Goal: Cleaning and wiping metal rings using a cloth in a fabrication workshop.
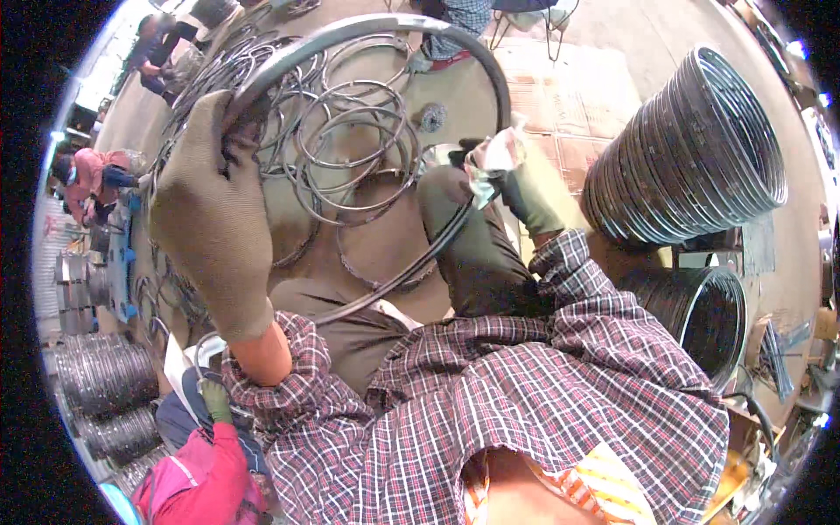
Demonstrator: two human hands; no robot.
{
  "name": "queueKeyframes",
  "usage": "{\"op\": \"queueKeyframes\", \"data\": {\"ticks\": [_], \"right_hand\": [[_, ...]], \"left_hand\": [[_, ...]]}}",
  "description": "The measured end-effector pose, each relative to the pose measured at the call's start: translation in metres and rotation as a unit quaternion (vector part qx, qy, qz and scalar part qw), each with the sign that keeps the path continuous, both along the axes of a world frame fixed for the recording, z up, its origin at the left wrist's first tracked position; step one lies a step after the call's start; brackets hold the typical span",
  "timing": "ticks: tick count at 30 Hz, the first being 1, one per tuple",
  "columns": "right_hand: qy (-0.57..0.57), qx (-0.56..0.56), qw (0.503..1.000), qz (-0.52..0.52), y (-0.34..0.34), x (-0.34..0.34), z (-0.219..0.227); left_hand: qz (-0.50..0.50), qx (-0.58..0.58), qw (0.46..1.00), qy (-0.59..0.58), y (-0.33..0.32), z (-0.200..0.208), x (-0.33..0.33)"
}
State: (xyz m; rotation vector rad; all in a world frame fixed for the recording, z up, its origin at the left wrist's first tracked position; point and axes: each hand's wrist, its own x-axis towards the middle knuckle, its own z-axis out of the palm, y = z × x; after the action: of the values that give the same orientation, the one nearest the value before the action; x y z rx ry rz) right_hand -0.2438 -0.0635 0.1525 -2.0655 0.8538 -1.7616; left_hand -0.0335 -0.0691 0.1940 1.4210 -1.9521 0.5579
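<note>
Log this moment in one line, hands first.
left hand: gripping metal hoop | right hand: holding pale cloth at hoop's right side | right: tilted hoop stack | ahead: loose hoops

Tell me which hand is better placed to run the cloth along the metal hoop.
Probably the right hand: it holds the pale cloth at the metal hoop, while the left hand grips the hoop's opposite side.

Two gloved hands [214, 219] [525, 192], one held rim [350, 31], two rim stacks [669, 153] [661, 287] frame right and three co-workers [157, 57] [96, 171] [197, 477] frame left were counted.
</note>
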Motion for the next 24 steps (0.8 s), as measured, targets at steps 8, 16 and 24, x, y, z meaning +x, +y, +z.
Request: {"op": "queueKeyframes", "data": {"ticks": [8, 16, 24], "right_hand": [[0.148, -0.031, 0.96, -0.236, -0.009, -0.033, 0.051], [0.171, -0.02, 0.882, -0.438, -0.049, -0.101, -0.237], [0.164, -0.107, 0.939, -0.283, -0.048, -0.057, -0.012]], "left_hand": [[-0.086, -0.051, 0.994, -0.032, 0.004, 0.016, -0.022], [0.003, -0.017, 0.999, -0.028, -0.004, 0.003, -0.013], [-0.057, -0.037, 0.997, -0.039, 0.006, 0.01, -0.016]]}}
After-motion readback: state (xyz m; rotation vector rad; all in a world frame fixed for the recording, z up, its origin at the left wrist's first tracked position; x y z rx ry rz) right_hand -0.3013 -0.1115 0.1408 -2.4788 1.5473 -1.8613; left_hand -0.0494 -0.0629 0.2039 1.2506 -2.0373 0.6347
